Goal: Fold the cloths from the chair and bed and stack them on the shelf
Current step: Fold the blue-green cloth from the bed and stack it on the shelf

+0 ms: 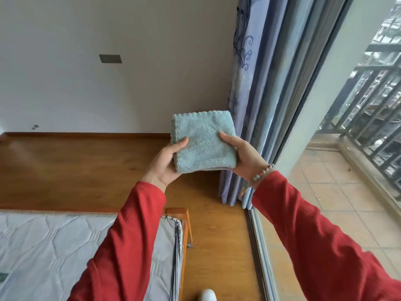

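Observation:
A light blue-green terry cloth [202, 140], folded into a thick square, is held up in the air in the middle of the view. My left hand [167, 165] grips its left edge with the thumb on top. My right hand [243, 156] grips its right edge, thumb also on top; a bead bracelet sits on that wrist. Both arms wear red sleeves. The bed [54, 253] with a white quilted mattress lies at the lower left. No chair or shelf is in view.
A wooden floor [86, 170] stretches ahead to a white wall. A blue patterned curtain [249, 94] hangs right of the cloth beside a sliding glass door [308, 105] and tiled balcony with a railing. The bed's wooden corner post [186, 227] stands below my left arm.

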{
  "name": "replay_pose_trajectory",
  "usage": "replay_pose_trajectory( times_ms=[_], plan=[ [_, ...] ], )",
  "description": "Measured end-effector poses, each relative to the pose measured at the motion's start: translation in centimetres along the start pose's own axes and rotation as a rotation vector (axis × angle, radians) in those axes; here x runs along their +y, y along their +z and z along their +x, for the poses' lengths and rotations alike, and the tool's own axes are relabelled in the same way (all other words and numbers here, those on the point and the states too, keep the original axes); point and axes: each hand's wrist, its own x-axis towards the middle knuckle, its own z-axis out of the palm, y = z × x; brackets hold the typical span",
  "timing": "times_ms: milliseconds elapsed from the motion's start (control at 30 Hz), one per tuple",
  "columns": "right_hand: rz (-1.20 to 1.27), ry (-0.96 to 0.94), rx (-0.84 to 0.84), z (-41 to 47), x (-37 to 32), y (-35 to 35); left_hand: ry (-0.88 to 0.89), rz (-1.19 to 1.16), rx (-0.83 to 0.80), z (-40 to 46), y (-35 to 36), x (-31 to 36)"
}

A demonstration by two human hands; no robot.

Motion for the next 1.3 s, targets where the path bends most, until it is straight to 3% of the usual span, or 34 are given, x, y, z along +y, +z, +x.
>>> replay_pose_trajectory(
  times_ms=[300, 800, 1067, 1300],
  plan=[
    [0.052, 0.055, 0.046, 9.7, -2.7, -3.9, -0.044, -0.022, 0.015, 10.5, -2.6, 1.7],
    [0.044, 0.131, -0.051, 32.1, -11.9, -12.0, 0.026, -0.116, 0.173, 32.5, -5.6, 7.0],
    [0.035, 0.257, -0.151, 43.7, -12.7, -11.6, 0.069, -0.168, 0.326, 38.2, -10.3, 10.9],
    [-0.012, 0.335, -0.216, 55.5, -11.6, -7.4, 0.15, -0.162, 0.363, 42.2, -18.3, 15.9]
  ],
)
